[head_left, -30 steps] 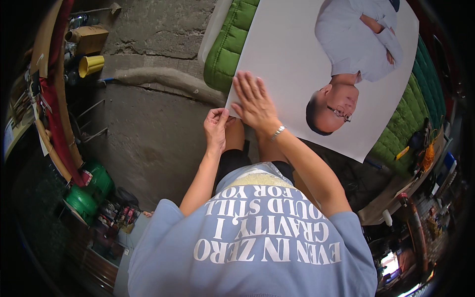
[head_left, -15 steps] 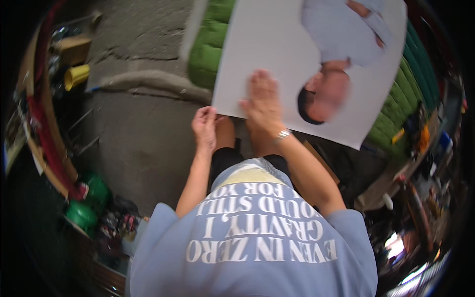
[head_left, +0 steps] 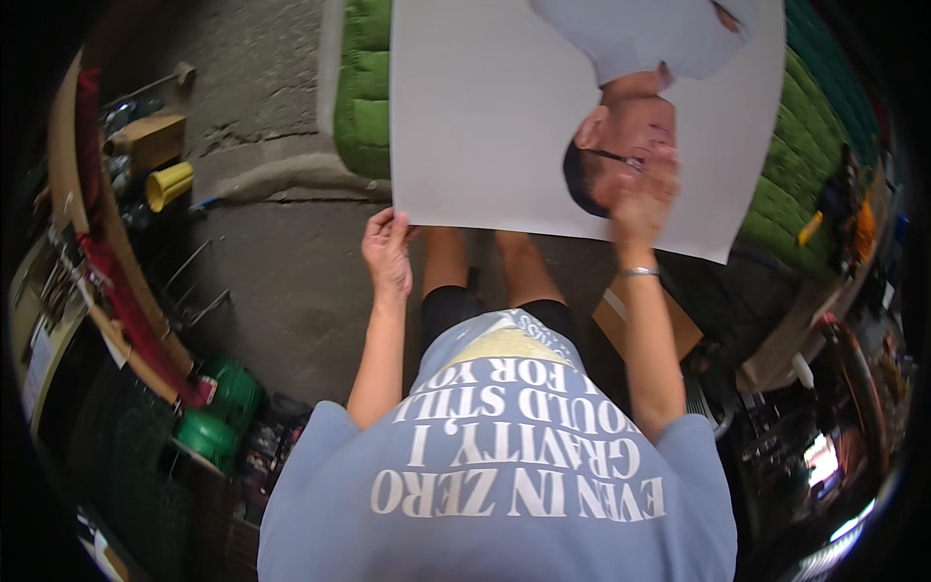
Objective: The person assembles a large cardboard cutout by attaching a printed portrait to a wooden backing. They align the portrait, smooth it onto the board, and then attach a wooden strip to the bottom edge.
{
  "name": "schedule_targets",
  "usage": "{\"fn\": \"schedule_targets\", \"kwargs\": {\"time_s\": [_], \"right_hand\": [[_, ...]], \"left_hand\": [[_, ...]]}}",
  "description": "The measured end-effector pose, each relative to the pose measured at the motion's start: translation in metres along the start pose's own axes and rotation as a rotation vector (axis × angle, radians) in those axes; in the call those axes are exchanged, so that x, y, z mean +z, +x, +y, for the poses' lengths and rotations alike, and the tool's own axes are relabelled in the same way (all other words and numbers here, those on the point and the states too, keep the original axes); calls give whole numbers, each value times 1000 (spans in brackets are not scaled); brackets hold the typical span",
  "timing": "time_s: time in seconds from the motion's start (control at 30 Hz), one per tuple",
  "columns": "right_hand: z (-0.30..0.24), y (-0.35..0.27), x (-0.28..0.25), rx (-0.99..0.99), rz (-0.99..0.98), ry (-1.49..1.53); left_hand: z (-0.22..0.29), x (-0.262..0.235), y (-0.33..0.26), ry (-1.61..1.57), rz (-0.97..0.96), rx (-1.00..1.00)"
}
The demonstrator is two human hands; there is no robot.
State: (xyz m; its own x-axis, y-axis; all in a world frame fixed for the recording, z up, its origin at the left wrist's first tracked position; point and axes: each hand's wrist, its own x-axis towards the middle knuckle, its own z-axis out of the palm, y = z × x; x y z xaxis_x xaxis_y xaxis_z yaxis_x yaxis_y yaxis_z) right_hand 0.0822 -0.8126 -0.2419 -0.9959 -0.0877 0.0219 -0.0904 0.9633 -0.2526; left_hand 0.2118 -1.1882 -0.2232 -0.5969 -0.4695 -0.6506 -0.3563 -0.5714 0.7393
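A large white poster (head_left: 485, 126) with a printed photo of a person in a pale shirt lies over a green quilted pad (head_left: 364, 116). Its near edge juts out above my knees. My left hand (head_left: 388, 257) pinches the near left corner between thumb and fingers. Further right, my right hand (head_left: 642, 206) rests on the sheet near that same edge, fingers stretched out, covering part of the printed head. A metal band circles the right wrist. The poster's far end is cut off by the picture's upper edge.
At the left stand a yellow container (head_left: 170, 185), a cardboard box (head_left: 153, 142) and green rounded metal objects (head_left: 221, 412). A cardboard piece (head_left: 652, 325) leans below the poster's right part. Cluttered items crowd the right side, with an orange thing (head_left: 863, 233) beside the pad.
My right hand has slid rightward across the poster, from its left part onto the printed head. The left hand still holds the corner. In view, the poster's left edge has shifted left.
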Motion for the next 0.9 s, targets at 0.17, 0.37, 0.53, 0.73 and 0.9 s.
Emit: {"fn": "schedule_targets", "kwargs": {"time_s": [0.17, 0.37, 0.53, 0.73, 0.9], "right_hand": [[120, -12, -31, 151, 132, -43], [61, -13, -20, 63, 235, -106], [-60, 34, 13, -108, -58, 44], [-133, 228, 55, -258, 118, 25], [-176, 294, 35, -272, 169, 11]], "left_hand": [[15, -2, -2, 180, -15, -2], [28, 5, 12, 354, -120, 29], [26, 5, 16, 307, -155, 9], [26, -1, 19, 315, -187, -61], [33, -6, 21, 338, -237, -111]]}}
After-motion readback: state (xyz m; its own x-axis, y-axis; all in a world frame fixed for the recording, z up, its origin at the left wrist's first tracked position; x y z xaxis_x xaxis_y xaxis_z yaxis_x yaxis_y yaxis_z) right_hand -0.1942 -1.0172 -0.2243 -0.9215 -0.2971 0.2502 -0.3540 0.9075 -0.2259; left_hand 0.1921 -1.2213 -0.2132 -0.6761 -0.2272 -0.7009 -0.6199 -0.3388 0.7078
